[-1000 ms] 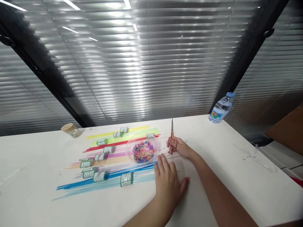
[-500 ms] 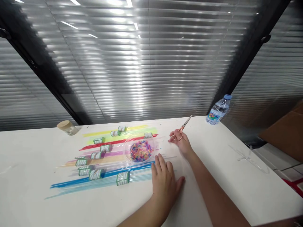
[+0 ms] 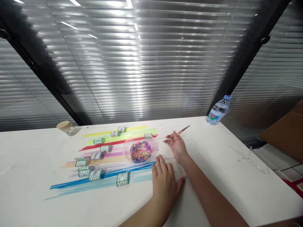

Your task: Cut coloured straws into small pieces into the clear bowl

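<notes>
My left hand (image 3: 163,181) lies palm down on the white table, fingers stretched out over the right ends of the blue and light-blue plastic strands. Scissors with rose-gold handles (image 3: 183,130) hang in my right hand (image 3: 177,147), blades pointing away to the upper right. The thumb and fingertips of that hand reach left, close to the tabletop; whether they pinch a tiny bit is too small to tell. Just left of both hands stands a clear round bowl (image 3: 126,158) holding many short multicoloured cut pieces (image 3: 141,152).
Bundles of coloured strands, including red strands (image 3: 113,142), lie across the table with striped paper wraps (image 3: 122,179). A lidded jar (image 3: 67,127) stands at the back left, a water bottle (image 3: 218,110) at the back right. A clear plastic item (image 3: 248,159) lies near the right edge.
My right hand has moved slightly left, and the scissors have tipped lower toward the table. My left hand stays about where it was.
</notes>
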### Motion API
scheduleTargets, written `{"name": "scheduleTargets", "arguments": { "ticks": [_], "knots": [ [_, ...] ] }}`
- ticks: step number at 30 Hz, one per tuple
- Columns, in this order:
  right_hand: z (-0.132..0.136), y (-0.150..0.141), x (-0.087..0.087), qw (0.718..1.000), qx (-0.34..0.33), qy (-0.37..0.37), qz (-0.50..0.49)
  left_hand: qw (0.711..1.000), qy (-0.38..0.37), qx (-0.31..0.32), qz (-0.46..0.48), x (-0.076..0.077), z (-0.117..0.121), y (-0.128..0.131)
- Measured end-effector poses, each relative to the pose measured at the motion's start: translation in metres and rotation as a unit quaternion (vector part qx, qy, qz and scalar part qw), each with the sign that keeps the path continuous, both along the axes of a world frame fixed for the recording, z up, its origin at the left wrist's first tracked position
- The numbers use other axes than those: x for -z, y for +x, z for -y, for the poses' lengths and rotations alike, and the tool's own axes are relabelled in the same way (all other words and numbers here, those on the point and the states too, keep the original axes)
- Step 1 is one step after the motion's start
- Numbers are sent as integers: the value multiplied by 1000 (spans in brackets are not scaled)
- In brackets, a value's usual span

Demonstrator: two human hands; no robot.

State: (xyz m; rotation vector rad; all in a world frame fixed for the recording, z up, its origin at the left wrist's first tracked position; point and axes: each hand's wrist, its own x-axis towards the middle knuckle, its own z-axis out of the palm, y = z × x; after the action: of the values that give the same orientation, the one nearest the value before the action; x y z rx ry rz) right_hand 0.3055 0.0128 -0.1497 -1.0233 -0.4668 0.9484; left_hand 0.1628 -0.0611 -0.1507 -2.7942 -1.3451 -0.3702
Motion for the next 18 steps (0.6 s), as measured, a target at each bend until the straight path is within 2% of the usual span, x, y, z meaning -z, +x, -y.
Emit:
{"name": "scheduleTargets", "arguments": {
  "ticks": [2, 4, 6, 9, 12, 15, 18],
  "knots": [
    [0, 12, -2, 993, 114, 24, -10, 1000, -2, 4, -1, -1, 0, 0],
    [1, 18, -7, 985, 165, 34, -26, 1000, 2, 5, -1, -1, 0, 0],
    [1, 14, -11, 988, 136, 50, -58, 1000, 10, 0, 7, 4, 1, 1],
    [-4, -5, -10, 991, 30, 72, -112, 999, 23, -13, 25, 13, 0, 3],
    [-12, -22, -3, 993, -8, 56, -105, 999, 31, -14, 28, 18, -1, 4],
    [-17, -16, 4, 996, 28, 42, -68, 999, 29, -13, 27, 16, -2, 4],
    [-13, 15, 6, 993, 112, 34, -15, 1000, 17, -10, 24, 12, -2, 2]
  ]
}}
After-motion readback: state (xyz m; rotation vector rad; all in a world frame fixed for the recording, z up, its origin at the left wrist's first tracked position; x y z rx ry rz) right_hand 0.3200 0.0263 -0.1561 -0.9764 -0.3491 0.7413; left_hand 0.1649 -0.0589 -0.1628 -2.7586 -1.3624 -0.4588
